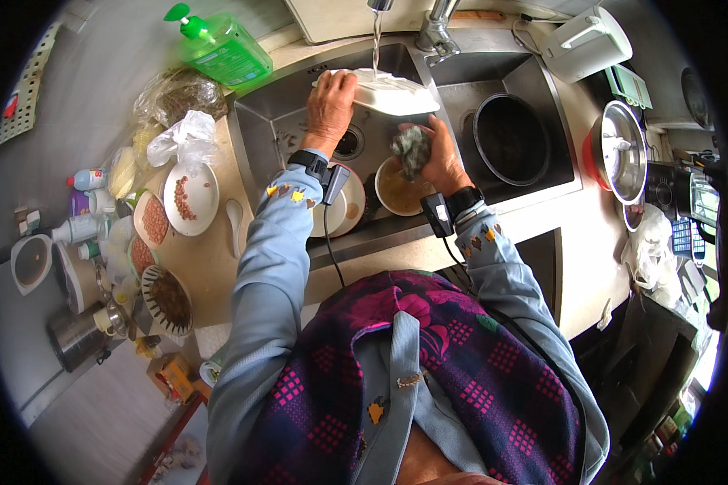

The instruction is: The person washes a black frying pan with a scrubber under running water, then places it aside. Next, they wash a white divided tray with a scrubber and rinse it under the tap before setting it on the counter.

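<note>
Over the left sink basin (255,121), my left hand (330,109) is closed on the left end of a white dish (396,94), held tilted beneath the running tap (376,6). Water falls onto the dish. My right hand (445,158) is wrapped around a dark grey-green scrubber (412,152), just below the dish's right end. Under the hands, a white bowl (403,194) with brownish liquid sits in the basin. Beside it, partly behind my left wrist, is another pale dish (349,204).
A round black pan (510,139) lies in the right basin. Left of the sink stand a green soap bottle (230,52), a white plate with peanuts (196,204), a white spoon (234,220) and a patterned bowl (167,301). A white kettle (588,44) and steel bowl (623,153) stand right.
</note>
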`<state>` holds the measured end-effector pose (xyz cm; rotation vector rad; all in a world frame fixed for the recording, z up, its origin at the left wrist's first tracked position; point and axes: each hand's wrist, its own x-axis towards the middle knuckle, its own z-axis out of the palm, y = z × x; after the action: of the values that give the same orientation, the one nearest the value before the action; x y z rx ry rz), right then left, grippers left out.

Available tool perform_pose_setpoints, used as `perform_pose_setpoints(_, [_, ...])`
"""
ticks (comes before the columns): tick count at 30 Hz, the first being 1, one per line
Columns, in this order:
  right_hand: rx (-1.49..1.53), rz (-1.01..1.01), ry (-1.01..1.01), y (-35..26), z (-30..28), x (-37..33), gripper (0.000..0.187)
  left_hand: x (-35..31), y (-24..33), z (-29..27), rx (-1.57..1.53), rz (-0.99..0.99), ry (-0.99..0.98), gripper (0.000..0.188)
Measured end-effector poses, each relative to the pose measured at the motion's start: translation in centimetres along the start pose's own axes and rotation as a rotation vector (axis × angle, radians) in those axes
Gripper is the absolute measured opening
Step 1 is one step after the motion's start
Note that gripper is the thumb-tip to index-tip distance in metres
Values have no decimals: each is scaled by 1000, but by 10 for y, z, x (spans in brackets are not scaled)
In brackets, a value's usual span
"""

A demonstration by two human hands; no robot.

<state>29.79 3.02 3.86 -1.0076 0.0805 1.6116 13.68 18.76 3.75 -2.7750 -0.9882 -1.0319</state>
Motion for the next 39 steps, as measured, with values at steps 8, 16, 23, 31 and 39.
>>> perform_pose_setpoints(8, [37,13,-18,-6,10,3,50,-14,-9,8,2,-315,-168,23])
perform_pose_setpoints(16, [45,21,22,3,15,9,38,-20,-17,-1,31,-298,-85,15])
perform_pose_setpoints(23, [40,25,35,0,16,9,45,-28,-26,-26,11,-174,-12,37])
perform_pose_setpoints(31, [44,32,119,4,17,-3,60,-14,-15,-37,-8,48,103,30])
perform_pose_setpoints(39, [237,-5,48,7,10,-18,68,1,0,-28,-138,105,120,26])
